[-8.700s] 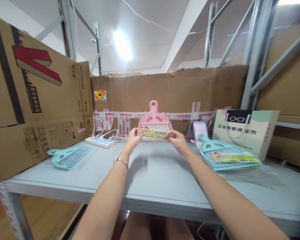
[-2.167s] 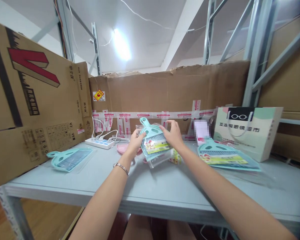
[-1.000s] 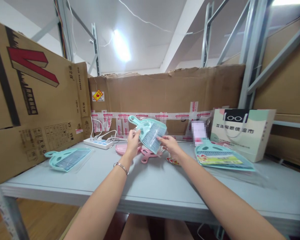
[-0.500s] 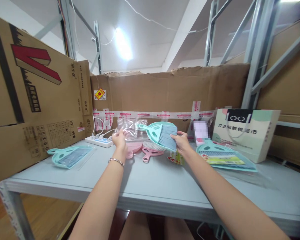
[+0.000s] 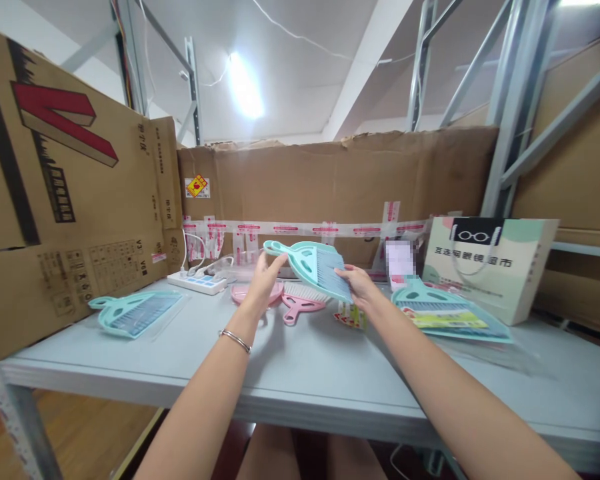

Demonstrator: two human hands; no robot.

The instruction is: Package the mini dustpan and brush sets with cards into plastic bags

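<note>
"Turquoise dustpan set (image 5: 315, 267): where is it, and what's different?"

"It's up off the counter (image 5: 300, 373), held between both hands near the middle, above the pink brush (image 5: 300, 307). Half a second ago the left hand (image 5: 265, 280) had clear plastic stretched out to the side. Now that hand is back at the handle, and clear film (image 5: 240, 267) lies toward the rear, near the power strip (image 5: 200, 283)."

"Which means what for the work?"

"I'd judge the unwrapping of this one done: no film shows around it. The bagged set on the left (image 5: 135, 313) still looks wrapped, and so does the bagged pile on the right (image 5: 445, 317)."

"How are the hands gripping?"

"The left is grasping the handle end, though its fingers are partly hidden. The right hand (image 5: 363, 287) pinches the far edge, fingertips against the bristles."

"And the look of the thing?"

"Glossy mint-turquoise plastic, tilted, handle toward the left with a hanging loop at its tip. There are rounded cutouts near the neck. Dense grey-blue bristles fan out rightward, and the brush seems nested in its pan."

"Anything just below?"

"The pink dustpan (image 5: 243, 293), partly behind the left hand, and a printed card (image 5: 349, 317) beneath the right wrist."
</note>
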